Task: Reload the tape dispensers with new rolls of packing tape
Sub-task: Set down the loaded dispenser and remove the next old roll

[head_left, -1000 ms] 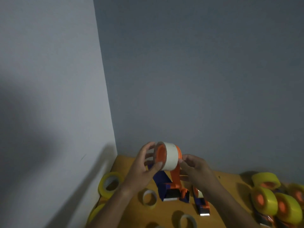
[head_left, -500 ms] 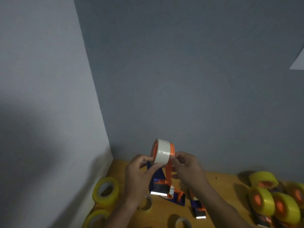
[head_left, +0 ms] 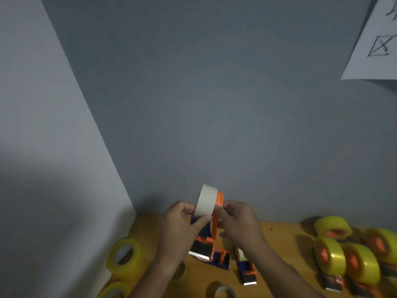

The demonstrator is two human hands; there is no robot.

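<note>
A pale, off-white roll of tape [head_left: 205,201] sits on the hub of an orange-and-blue plastic tape dispenser [head_left: 211,237], held upright above the wooden bench [head_left: 277,239], serrated blade at the bottom. The left hand [head_left: 182,226] pinches the roll between thumb and fingers; the right hand [head_left: 238,222] grips the dispenser's orange side.

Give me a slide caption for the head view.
Both hands grip a white tape roll on a held dispenser.
</note>
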